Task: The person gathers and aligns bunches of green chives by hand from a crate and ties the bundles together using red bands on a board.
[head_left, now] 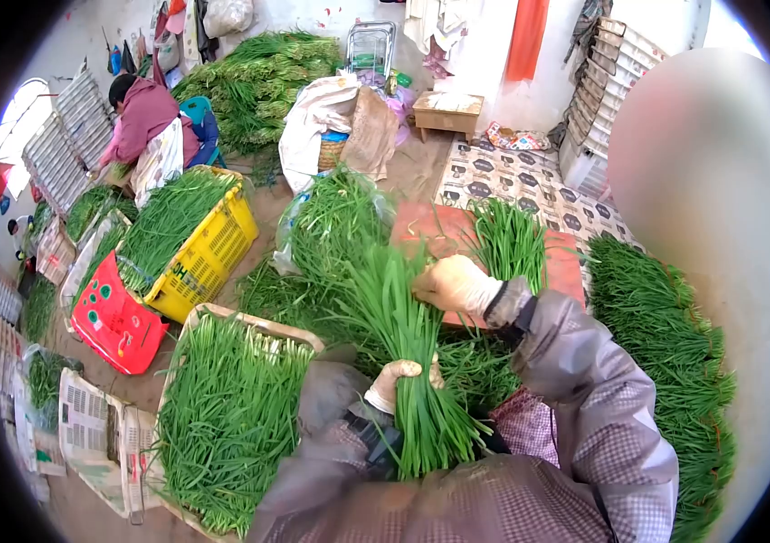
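My left hand (394, 384), in a pale glove, is wrapped round a bunch of long green leaves (417, 339) in front of my body. The bunch fans out above and below the grip. Gloved too, my right hand (459, 286) is at the upper right side of the bunch, its fingers curled; whatever it may hold is hidden. Behind that hand is a reddish board (563, 262) with another green bunch (509, 242) lying on it. Loose green leaves (335, 226) are heaped just beyond the held bunch.
A crate of greens (313, 337) stands at my left, with a yellow crate (242, 237) and red container (118, 312) beyond. Tied bunches (661, 362) line the right side. A person (152, 118) bends at the back left. A small wooden stool (448, 113) stands behind.
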The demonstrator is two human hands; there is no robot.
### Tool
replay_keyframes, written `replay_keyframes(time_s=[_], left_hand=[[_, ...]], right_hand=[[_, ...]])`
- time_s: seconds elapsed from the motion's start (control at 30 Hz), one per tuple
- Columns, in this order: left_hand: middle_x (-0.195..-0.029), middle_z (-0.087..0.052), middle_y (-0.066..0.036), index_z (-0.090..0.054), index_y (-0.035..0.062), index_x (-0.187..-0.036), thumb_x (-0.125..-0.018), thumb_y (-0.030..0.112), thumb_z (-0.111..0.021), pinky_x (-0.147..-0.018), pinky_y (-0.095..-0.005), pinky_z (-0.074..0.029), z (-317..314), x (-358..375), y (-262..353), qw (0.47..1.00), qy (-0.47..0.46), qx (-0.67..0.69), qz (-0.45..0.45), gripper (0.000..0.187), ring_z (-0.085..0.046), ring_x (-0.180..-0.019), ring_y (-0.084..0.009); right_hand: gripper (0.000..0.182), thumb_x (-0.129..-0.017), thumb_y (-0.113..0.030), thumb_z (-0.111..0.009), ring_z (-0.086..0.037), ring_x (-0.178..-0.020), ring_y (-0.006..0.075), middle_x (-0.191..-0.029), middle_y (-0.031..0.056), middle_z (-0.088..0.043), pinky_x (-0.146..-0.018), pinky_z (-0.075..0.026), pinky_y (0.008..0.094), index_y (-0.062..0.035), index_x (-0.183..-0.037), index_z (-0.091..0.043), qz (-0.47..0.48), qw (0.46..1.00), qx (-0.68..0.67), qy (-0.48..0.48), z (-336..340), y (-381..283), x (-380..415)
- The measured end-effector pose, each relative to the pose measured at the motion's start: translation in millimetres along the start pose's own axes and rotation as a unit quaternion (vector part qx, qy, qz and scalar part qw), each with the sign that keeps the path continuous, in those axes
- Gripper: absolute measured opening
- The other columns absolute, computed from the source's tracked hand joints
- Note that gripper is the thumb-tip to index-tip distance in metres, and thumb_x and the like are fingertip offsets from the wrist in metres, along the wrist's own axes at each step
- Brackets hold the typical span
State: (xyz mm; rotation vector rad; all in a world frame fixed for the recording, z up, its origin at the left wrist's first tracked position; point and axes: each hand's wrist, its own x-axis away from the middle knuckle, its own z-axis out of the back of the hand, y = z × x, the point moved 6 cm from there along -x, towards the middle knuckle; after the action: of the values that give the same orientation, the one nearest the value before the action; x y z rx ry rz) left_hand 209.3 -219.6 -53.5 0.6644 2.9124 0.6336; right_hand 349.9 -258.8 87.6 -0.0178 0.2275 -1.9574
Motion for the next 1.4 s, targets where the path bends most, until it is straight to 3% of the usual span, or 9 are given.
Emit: replay_keyframes(time_s=[0.1,0.23,0.4,0.5,0.63,0.67,1.03,1.3,1.4], left_hand=[[-0.079,-0.057,-0.008,-0.057,0.0042,-0.109,-0.072,0.025,-0.067,-0.081,-0.0387,-0.043,5,1,-3,1.0,0.005,-0.002,0.003,0.044,-0.056,-0.077,-0.0238],[-0.087,-0.064,-0.013,-0.054,-0.0011,-0.116,-0.073,0.021,-0.064,-0.09,-0.0431,-0.047,13,1,-3,0.999,-0.019,0.036,0.002,0.049,-0.061,-0.085,-0.0276],[-0.079,-0.059,-0.008,-0.057,0.0034,-0.108,-0.07,0.025,-0.067,-0.08,-0.0388,-0.045,4,1,6,1.0,0.02,-0.003,-0.01,0.045,-0.057,-0.076,-0.0237],[-0.079,-0.059,-0.008,-0.056,0.0019,-0.108,-0.07,0.025,-0.066,-0.079,-0.0387,-0.044,6,-2,2,1.0,-0.004,0.017,-0.003,0.045,-0.057,-0.076,-0.0236],[-0.081,-0.06,-0.007,-0.058,0.0047,-0.113,-0.075,0.024,-0.063,-0.082,-0.0411,-0.044,7,1,15,0.998,-0.004,0.02,-0.062,0.043,-0.057,-0.079,-0.0255],[-0.082,-0.06,-0.007,-0.058,0.005,-0.114,-0.076,0.024,-0.062,-0.084,-0.0418,-0.044,10,0,19,0.997,0.001,0.031,-0.07,0.042,-0.057,-0.08,-0.0255],[-0.096,-0.066,-0.007,-0.059,0.0062,-0.117,-0.076,0.029,-0.066,-0.091,-0.044,-0.052,-12,-23,67,0.988,0.068,0.001,-0.141,0.047,-0.064,-0.092,-0.0264],[-0.092,-0.064,-0.007,-0.06,0.0057,-0.112,-0.077,0.028,-0.066,-0.093,-0.0425,-0.049,-21,-29,108,0.976,0.038,-0.029,-0.214,0.042,-0.062,-0.089,-0.025],[-0.091,-0.063,-0.007,-0.059,0.0048,-0.111,-0.078,0.027,-0.065,-0.091,-0.0418,-0.048,-32,-30,121,0.972,0.023,-0.047,-0.23,0.041,-0.06,-0.088,-0.0255]], right_hand=[[0.013,-0.077,-0.023,-0.061,-0.066,-0.067,0.0343,-0.07,0.0103,-0.066,-0.061,-0.053,0.0448,-0.0127,-0.076,-0.069,-0.094,0.979,0.183,0.013,-24,23,-24],[0.027,-0.085,-0.03,-0.06,-0.064,-0.075,0.0368,-0.083,0.017,-0.067,-0.066,-0.052,0.0433,-0.0092,-0.098,-0.07,-0.087,0.968,-0.098,0.215,30,27,-22],[0.03,-0.082,-0.036,-0.063,-0.067,-0.077,0.0339,-0.082,0.0154,-0.068,-0.07,-0.053,0.0433,-0.0101,-0.094,-0.072,0.013,0.989,-0.097,-0.114,2,-8,-15],[0.023,-0.08,-0.032,-0.062,-0.066,-0.07,0.0367,-0.072,0.0157,-0.067,-0.066,-0.053,0.0468,-0.0113,-0.081,-0.072,-0.097,0.989,0.103,0.041,-7,52,-26],[0.062,-0.081,-0.024,-0.068,-0.065,-0.089,0.0394,-0.098,0.0257,-0.066,-0.079,-0.052,0.042,-0.0042,-0.136,-0.048,-0.213,0.959,-0.064,0.177,37,71,7],[0.083,-0.085,-0.027,-0.068,-0.066,-0.098,0.037,-0.11,0.0266,-0.065,-0.084,-0.052,0.04,-0.0028,-0.15,-0.021,-0.247,0.961,-0.05,0.115,41,64,18],[0.087,-0.089,-0.057,-0.061,-0.05,-0.123,0.0216,-0.135,0.0147,-0.054,-0.101,-0.04,0.0323,0.0046,-0.144,-0.035,-0.184,0.75,-0.635,0.021,-30,-26,71],[0.104,-0.083,-0.054,-0.068,-0.04,-0.134,0.0387,-0.143,0.031,-0.039,-0.111,-0.033,0.0399,0.0059,-0.149,-0.014,-0.069,0.931,-0.329,0.141,-2,-47,98],[0.103,-0.082,-0.049,-0.069,-0.038,-0.135,0.0394,-0.146,0.0332,-0.034,-0.111,-0.033,0.0392,0.0056,-0.15,-0.013,-0.078,0.927,-0.367,0.01,-33,-53,119]])
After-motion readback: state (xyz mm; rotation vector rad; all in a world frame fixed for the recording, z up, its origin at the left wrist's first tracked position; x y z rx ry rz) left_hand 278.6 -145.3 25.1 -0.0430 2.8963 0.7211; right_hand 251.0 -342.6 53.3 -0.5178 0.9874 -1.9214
